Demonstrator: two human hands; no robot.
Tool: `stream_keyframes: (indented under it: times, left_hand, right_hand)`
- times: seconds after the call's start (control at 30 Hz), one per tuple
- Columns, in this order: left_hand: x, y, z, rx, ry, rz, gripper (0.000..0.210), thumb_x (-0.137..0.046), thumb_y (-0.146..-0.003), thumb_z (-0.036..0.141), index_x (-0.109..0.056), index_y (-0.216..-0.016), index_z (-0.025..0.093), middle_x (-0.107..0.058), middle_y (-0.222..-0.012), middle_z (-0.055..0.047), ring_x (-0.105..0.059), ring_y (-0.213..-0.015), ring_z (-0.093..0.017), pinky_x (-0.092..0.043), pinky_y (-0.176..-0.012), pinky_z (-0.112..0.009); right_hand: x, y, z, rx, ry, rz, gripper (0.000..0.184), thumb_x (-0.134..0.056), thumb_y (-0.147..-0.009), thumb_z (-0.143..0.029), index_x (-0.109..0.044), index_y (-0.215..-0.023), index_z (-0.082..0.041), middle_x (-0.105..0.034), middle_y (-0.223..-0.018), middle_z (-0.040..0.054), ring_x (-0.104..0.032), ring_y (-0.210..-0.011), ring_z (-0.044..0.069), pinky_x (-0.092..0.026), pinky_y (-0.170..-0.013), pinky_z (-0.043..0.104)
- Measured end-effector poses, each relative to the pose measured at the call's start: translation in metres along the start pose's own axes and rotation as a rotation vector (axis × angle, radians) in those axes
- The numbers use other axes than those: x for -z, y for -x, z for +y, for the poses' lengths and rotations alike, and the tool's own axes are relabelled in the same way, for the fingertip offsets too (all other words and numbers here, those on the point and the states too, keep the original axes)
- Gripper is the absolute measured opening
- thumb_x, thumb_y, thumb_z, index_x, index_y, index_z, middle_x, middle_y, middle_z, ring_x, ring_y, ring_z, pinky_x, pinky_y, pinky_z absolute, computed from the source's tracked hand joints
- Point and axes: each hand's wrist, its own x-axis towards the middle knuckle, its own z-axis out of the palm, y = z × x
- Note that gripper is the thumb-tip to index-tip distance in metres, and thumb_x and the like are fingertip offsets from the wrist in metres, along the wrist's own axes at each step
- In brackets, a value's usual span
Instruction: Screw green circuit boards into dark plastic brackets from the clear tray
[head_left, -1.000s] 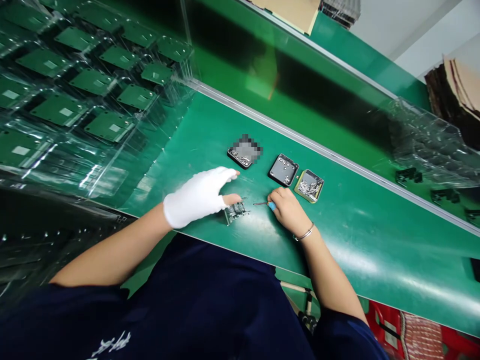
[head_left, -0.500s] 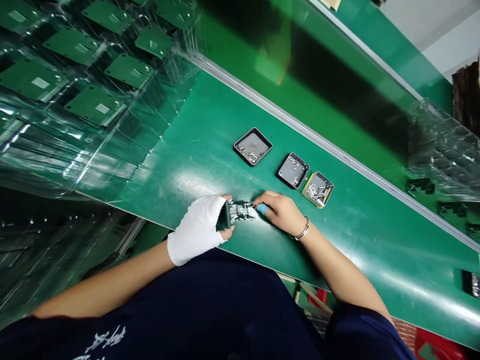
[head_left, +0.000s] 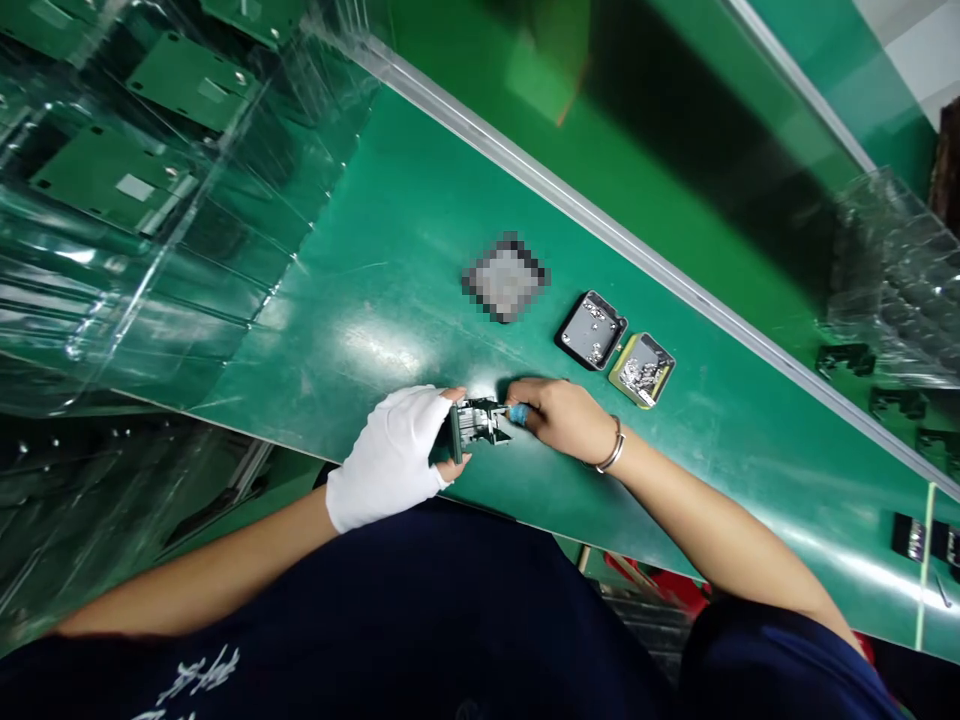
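Observation:
My left hand (head_left: 394, 455), in a white fingerless glove, grips a small dark assembly (head_left: 478, 422) between thumb and fingers. The assembly has a flat dark plate on the glove side and pale, metallic-looking inner parts facing right. My right hand (head_left: 564, 418) is closed at its right end, with blue tape (head_left: 519, 413) round a finger and a bracelet on the wrist. Whatever the right fingertips pinch is too small to make out. Both hands are low over the green bench (head_left: 360, 290), near its front edge.
Beyond the hands stand a pixelated grey tray (head_left: 506, 283), a black tray (head_left: 591, 332) and a yellow-edged tray (head_left: 643, 371), the latter two with small shiny metal pieces. Clear plastic trays (head_left: 225, 215) with green plates rise at left. More clear trays (head_left: 896, 260) stand at far right.
The view has shifted, bringing more of the bench's right end into sight. Both hands stay at the assembly, and the right fingers look more curled in.

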Motion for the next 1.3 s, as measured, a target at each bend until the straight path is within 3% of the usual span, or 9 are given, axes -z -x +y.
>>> stream_keyframes:
  times: [0.17, 0.63, 1.1, 1.3]
  left_hand:
    - [0.003, -0.001, -0.001, 0.006, 0.021, -0.031, 0.056, -0.064, -0.074, 0.031, -0.048, -0.122, 0.008, -0.065, -0.104, -0.017, -0.063, -0.1, -0.034, -0.051, -0.086, -0.045]
    - [0.004, -0.004, 0.0, 0.003, 0.043, -0.062, 0.056, -0.064, -0.073, 0.031, -0.049, -0.123, 0.01, -0.066, -0.103, -0.015, -0.064, -0.097, -0.033, -0.052, -0.085, -0.045]
    - [0.006, -0.003, -0.003, 0.006, 0.057, -0.093, 0.055, -0.063, -0.076, 0.033, -0.047, -0.123, 0.012, -0.066, -0.106, -0.014, -0.062, -0.102, -0.033, -0.05, -0.088, -0.045]
    - [0.007, -0.004, -0.004, -0.003, 0.056, -0.096, 0.053, -0.064, -0.074, 0.03, -0.048, -0.121, 0.011, -0.066, -0.107, -0.015, -0.063, -0.102, -0.033, -0.051, -0.087, -0.045]
  right_hand:
    - [0.001, -0.002, -0.003, -0.086, 0.0, -0.042, 0.029, -0.051, -0.07, -0.003, -0.063, -0.088, -0.023, -0.066, -0.082, -0.0015, -0.054, -0.072, 0.014, -0.029, -0.059, 0.022]
    - [0.004, -0.005, 0.008, -0.042, -0.216, -0.108, 0.036, -0.045, -0.066, 0.002, -0.066, -0.088, -0.018, -0.066, -0.082, -0.0008, -0.053, -0.071, 0.012, -0.032, -0.064, 0.021]
    - [0.008, -0.013, -0.007, -0.171, -0.051, -0.154, 0.029, -0.052, -0.07, -0.001, -0.066, -0.087, -0.02, -0.063, -0.078, -0.0005, -0.049, -0.067, 0.012, -0.028, -0.057, 0.022]
    - [0.007, -0.002, 0.005, -0.077, -0.203, -0.135, 0.034, -0.048, -0.069, 0.004, -0.066, -0.089, -0.017, -0.066, -0.086, 0.0004, -0.054, -0.073, 0.012, -0.035, -0.065, 0.021]
